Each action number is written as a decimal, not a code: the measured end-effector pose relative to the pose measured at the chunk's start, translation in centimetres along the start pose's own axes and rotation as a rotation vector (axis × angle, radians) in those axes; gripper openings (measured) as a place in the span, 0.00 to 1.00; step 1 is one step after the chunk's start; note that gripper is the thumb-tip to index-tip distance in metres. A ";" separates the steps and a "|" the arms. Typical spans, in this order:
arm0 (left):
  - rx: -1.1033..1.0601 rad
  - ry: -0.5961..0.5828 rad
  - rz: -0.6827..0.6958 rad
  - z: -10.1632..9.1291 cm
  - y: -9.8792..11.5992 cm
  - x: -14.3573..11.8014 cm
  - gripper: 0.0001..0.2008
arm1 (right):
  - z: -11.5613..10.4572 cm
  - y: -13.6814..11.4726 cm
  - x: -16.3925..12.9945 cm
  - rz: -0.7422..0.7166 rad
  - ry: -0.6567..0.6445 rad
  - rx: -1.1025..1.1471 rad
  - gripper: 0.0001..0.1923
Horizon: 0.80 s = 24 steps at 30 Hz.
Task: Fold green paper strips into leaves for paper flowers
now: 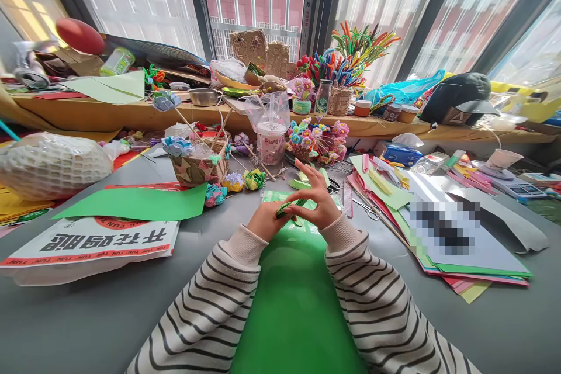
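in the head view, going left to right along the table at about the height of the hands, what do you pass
printed packet → green paper sheet → left hand → small folded green piece → right hand → scissors → stack of coloured paper

I am looking at bare grey table (pixel 100 315) lying open on my near left and near right, room for either arm to sweep. Ahead, a woven basket (pixel 199 166), paper flowers (pixel 245 180) and scissors (pixel 333 186) are crowding the way. A stack of coloured paper (pixel 460 272) is blocking my right, a printed bag (pixel 87 242) my left.
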<state>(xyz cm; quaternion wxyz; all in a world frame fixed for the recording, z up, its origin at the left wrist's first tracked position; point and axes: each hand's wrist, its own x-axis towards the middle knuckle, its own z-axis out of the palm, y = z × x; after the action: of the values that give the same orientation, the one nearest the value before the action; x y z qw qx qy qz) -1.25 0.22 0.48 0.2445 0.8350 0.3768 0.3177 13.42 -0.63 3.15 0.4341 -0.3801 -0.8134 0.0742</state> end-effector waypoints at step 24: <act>-0.034 -0.111 -0.071 -0.4 0.1 0.0 0.15 | 0.1 0.6 0.1 0.026 0.001 0.076 0.06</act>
<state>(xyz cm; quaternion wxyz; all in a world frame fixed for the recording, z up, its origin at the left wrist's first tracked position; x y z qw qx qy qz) -1.49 0.23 0.78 0.2903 0.8331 0.3868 0.2683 13.64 -0.16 2.86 0.4475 -0.3740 -0.8048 0.1106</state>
